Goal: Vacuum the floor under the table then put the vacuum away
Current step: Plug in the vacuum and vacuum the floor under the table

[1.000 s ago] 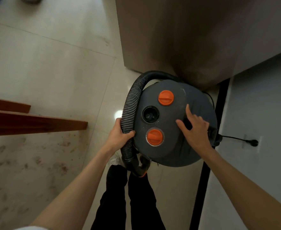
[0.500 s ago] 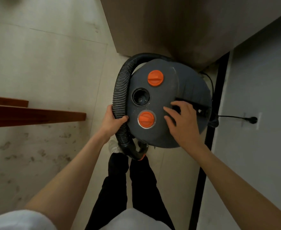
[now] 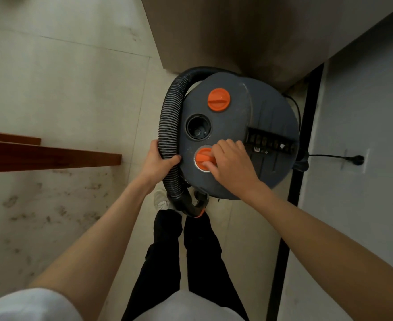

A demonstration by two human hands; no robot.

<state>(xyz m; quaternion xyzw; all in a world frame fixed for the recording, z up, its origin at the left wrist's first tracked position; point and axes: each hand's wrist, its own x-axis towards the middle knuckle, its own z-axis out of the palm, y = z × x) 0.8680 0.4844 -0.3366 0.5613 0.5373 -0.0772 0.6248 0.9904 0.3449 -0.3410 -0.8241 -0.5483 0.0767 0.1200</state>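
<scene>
The vacuum (image 3: 239, 135) stands on the floor (image 3: 63, 89) by the wall (image 3: 364, 112). The left hand (image 3: 158, 162) grips its hose (image 3: 170, 126), fingers curled round; the right hand (image 3: 231, 165) pinches the near orange knob (image 3: 202, 158).

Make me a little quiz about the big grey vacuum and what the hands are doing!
1. True or false: the left hand grips the black ribbed hose.
2. Which orange round knob does the right hand touch: A) the near orange knob, B) the far orange knob?
3. Fill in: the black power plug sits in a wall ____.

Key: 1 true; 2 A; 3 socket. All are on or beside the round dark grey vacuum.
</scene>
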